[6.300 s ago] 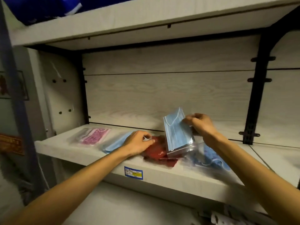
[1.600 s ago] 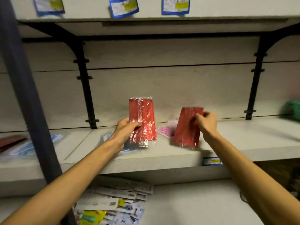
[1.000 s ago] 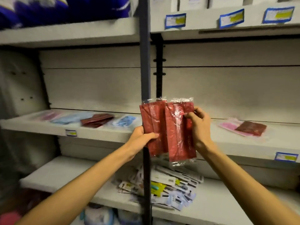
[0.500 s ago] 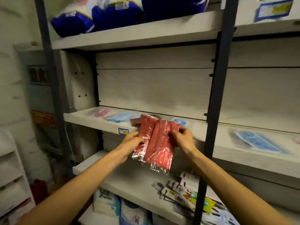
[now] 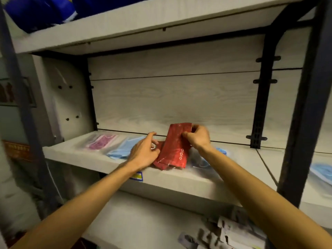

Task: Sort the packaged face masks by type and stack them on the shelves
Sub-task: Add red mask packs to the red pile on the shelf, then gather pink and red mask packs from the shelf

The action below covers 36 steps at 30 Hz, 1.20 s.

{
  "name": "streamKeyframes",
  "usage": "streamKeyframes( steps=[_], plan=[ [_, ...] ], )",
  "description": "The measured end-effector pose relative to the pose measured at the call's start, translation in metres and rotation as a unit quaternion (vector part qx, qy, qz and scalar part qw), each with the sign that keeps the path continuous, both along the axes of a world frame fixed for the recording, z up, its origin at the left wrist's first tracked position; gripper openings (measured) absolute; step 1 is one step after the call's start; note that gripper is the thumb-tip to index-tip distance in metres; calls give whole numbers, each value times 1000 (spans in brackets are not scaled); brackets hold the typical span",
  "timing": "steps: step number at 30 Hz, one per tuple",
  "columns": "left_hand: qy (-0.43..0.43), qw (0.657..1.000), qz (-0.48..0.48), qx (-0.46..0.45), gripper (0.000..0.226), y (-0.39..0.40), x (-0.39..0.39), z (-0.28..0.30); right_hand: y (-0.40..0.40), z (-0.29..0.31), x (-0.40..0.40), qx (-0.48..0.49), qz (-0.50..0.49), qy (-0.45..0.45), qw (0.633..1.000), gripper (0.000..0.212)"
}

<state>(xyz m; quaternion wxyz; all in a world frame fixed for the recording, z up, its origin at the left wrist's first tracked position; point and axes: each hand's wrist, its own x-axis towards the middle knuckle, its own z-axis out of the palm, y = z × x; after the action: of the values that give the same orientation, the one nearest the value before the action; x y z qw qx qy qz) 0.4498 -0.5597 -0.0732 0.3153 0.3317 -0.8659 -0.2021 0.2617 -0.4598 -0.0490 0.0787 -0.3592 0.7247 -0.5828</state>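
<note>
My right hand (image 5: 196,137) pinches the top of the red packaged masks (image 5: 175,148), which stand tilted with their lower edge on the middle shelf (image 5: 179,182). My left hand (image 5: 143,151) rests beside the pack's left edge with relaxed fingers, over a red pack lying flat underneath. A pink mask pack (image 5: 101,141) and a blue mask pack (image 5: 124,149) lie to the left on the same shelf. More blue masks (image 5: 204,161) in clear wrap lie just right of the red pack, partly hidden by my right forearm.
A dark upright post (image 5: 303,108) stands at the right, with another blue mask pack (image 5: 321,172) beyond it. Blue bags (image 5: 39,9) sit on the top shelf. Loose printed packets (image 5: 228,234) lie on the lower shelf. A price label (image 5: 137,177) is on the shelf's front edge.
I have turned left and moved closer to the left bay. The red packs went from held in the air by both hands to resting on the shelf; my left hand has let go.
</note>
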Motion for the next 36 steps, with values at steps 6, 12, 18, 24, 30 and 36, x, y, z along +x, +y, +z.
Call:
streamKeyframes(
  steps=[6, 12, 18, 24, 30, 36],
  plan=[
    [21, 999, -3, -30, 42, -35, -18, -14, -34, -13, -15, 196, -39, 174, 964, 39],
    [2, 993, -38, -113, 31, -37, -16, -18, -37, -12, -10, 261, -65, 225, 937, 65],
    [-69, 986, -87, -128, 57, -20, 3, -6, 5, -8, 16, 232, -53, 282, 929, 69],
    [-129, 949, -128, -256, 69, 32, 29, 0, 82, -17, 55, 231, -57, 380, 894, 68],
    [-138, 934, -187, -271, 70, 103, 42, -16, 177, -39, 91, 205, -80, 407, 887, 73],
    [-98, 917, -245, -300, 57, 174, 27, -13, 285, -57, 84, 185, -164, 440, 863, 45]
  ],
)
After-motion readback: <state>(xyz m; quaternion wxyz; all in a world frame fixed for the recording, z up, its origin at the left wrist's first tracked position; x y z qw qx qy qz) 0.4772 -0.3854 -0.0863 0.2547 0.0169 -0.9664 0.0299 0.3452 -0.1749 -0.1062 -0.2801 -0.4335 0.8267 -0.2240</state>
